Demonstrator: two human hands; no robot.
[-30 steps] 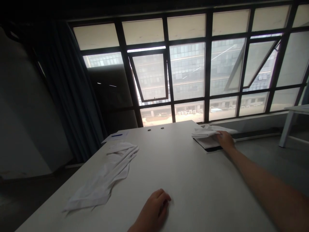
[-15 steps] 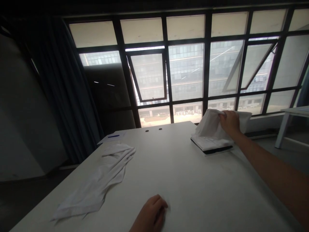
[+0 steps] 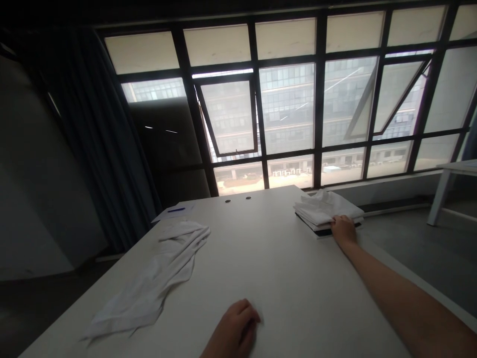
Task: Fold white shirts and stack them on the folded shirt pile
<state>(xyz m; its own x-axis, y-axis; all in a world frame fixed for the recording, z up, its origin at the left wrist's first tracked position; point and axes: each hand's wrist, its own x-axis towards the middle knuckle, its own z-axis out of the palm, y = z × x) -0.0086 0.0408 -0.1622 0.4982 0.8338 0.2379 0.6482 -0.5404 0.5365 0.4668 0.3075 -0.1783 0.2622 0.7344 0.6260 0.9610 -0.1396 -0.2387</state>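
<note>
At the far right of the table lies a stack of folded cloth (image 3: pixel 316 228), white with a black layer showing at its front edge. The topmost white cloth (image 3: pixel 321 205) is rumpled, with a raised crease at the back. My right hand (image 3: pixel 343 229) is at its near edge, fingers curled over the fabric. Close to me, my left hand (image 3: pixel 235 320) rests on the table with its fingers curled in; no object shows in it. To its left a crumpled white garment (image 3: pixel 149 288) lies stretched lengthwise along the table.
The white table (image 3: pixel 257 248) has two round dark holes near its far edge. Papers with a blue pen (image 3: pixel 176 210) lie at the far left. Windows and a dark blue curtain (image 3: pixel 100 149) stand behind. Another white table (image 3: pixel 439 191) is at the right.
My right hand has come down and toward me, laying the lifted white cloth flat on the stack. My left hand and the crumpled garment stay in place.
</note>
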